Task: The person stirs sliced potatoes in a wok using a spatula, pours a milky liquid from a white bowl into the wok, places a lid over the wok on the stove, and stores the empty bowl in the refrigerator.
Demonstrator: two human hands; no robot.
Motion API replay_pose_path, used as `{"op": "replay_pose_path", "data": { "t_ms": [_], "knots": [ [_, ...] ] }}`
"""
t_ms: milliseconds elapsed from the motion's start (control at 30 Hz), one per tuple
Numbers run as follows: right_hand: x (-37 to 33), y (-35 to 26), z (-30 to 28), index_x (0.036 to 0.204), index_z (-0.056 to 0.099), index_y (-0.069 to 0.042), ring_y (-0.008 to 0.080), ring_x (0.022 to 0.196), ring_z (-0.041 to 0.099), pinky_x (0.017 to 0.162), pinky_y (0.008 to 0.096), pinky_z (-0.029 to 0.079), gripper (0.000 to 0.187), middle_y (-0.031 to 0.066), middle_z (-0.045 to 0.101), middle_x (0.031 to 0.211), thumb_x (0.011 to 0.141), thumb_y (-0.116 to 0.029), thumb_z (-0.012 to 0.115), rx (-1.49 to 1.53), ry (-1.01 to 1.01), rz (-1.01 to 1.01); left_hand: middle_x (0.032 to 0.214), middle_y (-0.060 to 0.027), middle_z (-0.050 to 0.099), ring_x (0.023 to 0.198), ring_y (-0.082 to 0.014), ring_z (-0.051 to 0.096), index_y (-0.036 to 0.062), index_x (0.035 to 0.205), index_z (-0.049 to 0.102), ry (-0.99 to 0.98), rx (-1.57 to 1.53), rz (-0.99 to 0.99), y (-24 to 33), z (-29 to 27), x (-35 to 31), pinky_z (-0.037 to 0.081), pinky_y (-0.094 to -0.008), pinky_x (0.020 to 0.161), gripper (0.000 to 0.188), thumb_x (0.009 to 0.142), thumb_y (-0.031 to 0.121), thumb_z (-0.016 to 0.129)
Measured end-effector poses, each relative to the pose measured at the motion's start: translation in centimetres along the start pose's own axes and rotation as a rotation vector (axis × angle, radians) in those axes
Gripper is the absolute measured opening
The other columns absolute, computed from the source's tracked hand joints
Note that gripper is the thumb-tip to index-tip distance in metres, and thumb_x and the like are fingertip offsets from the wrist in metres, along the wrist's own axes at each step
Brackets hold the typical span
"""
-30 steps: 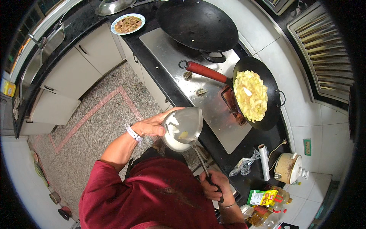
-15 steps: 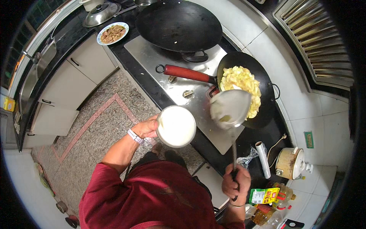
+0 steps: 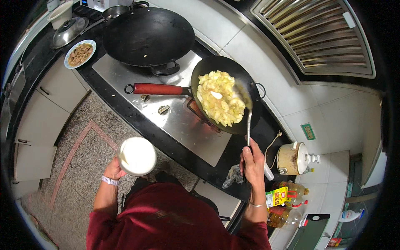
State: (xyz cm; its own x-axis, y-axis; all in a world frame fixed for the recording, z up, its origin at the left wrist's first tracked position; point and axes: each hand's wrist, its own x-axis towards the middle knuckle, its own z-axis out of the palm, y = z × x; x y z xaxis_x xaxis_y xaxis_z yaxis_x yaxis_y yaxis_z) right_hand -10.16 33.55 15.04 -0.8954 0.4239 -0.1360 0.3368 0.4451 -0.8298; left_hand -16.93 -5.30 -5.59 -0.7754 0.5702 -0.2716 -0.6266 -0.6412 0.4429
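My left hand [image 3: 113, 170] grips the side of a round bowl [image 3: 155, 161] with smooth white contents, held out over the floor. In my right hand [image 3: 253, 166] is a wok spatula [image 3: 249, 124]; its blurred head is down in the food at the right side of a small wok [image 3: 205, 66]. The wok's red handle [image 3: 160, 89] points left. Pale yellow-green chopped pieces [image 3: 221, 110], perhaps a vegetable, fill its middle, with a white lump [image 3: 216, 95] on top. A red-orange glow [image 3: 204, 118] shows under the wok.
A large black wok [image 3: 148, 37] stands on the farther burner. Beyond it are a plate of sliced meat [image 3: 80, 54] and a metal lid [image 3: 68, 32]. At right sit a cream electric pot [image 3: 293, 158], oil bottles [image 3: 298, 192] and a yellow-green packet [image 3: 276, 197].
The spatula has gone from above the wok's near edge down into the food. A white lump now shows plainly on the food. The whole view has shifted; the bowl remains in my left hand.
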Motion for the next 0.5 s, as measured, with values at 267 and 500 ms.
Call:
{"op": "replay_pose_path", "data": {
  "t_ms": [267, 500],
  "knots": [
    [1.7, 0.1, -0.3, 0.132, 0.042, 0.001, 0.0106, 0.04, 0.044, 0.036, 0.0243, 0.036, 0.041, 0.0046, 0.05, 0.066, 0.097, -0.017, 0.049, 0.207, -0.07, 0.195, 0.135, -0.0165, 0.048, 0.12, -0.0317, 0.052, 0.0035, 0.14, 0.035, 0.138, 0.142, 0.082, -1.0, -3.6, -3.1, 0.046, -0.0479, 0.099, 0.114, 0.056, 0.068, 0.077],
    [3.7, -0.9, -0.2, 0.139, 0.035, 0.0, 0.0147, 0.051, 0.049, 0.046, 0.0265, 0.04, 0.049, 0.0124, 0.056, 0.079, 0.092, -0.007, 0.051, 0.518, -0.108, 0.259, 0.136, -0.0167, 0.048, 0.12, -0.0327, 0.052, 0.0055, 0.141, 0.034, 0.124, 0.125, 0.071, -1.4, -4.8, -3.6, 0.046, -0.0503, 0.099, 0.113, 0.057, 0.07, 0.075]
  ]
}}
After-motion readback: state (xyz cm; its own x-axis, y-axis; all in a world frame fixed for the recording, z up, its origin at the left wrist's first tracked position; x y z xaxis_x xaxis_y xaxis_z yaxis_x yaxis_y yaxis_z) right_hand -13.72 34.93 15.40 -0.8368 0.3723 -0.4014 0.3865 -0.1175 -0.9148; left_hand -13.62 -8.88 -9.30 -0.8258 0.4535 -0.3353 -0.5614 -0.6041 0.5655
